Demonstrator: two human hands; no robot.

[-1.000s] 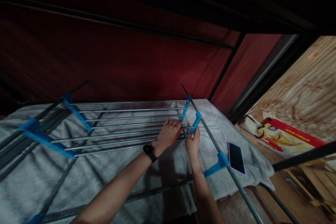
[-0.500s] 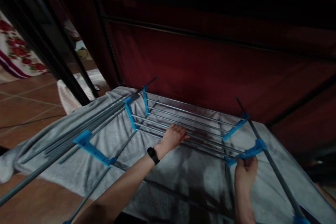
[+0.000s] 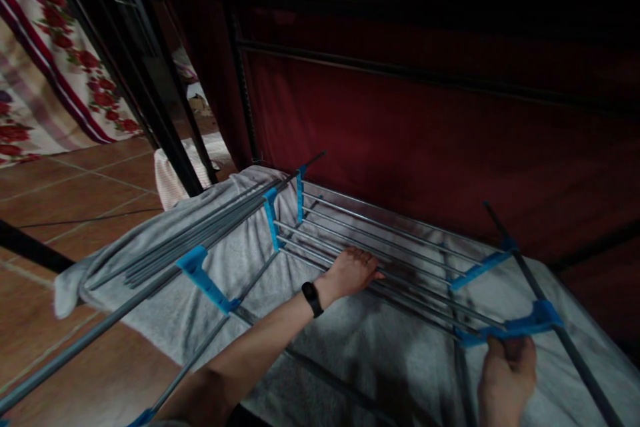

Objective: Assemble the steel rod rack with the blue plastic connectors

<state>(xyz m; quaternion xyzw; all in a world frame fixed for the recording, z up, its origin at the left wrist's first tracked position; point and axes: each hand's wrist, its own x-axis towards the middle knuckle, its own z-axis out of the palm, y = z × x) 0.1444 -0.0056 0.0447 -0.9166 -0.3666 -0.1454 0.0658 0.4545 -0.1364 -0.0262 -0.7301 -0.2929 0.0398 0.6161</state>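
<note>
Evidently a folding drying rack (image 3: 380,247) of grey metal rods and blue plastic brackets is being handled where it lies on a grey towel (image 3: 370,353) spread beneath it. The step is best done with both ends held level, so that the rods are not twisted in their brackets, and with the near bracket moved slowly while the rods are steadied from above.

The left hand (image 3: 353,272) is laid flat on the middle rods, its fingers (image 3: 370,260) extended and pressing down rather than clenched; a dark watch (image 3: 312,298) is worn at that wrist. The right hand (image 3: 506,370) is closed around the near blue bracket (image 3: 520,328) at the rack's right end, the bracket being gripped from below, with the fingers curled over it.

The rack thus lies directly under the left fingers and is held within the right ones. A bundle of folded rods (image 3: 200,233) rests well apart to the left, towards the tiled floor (image 3: 75,193).
</note>
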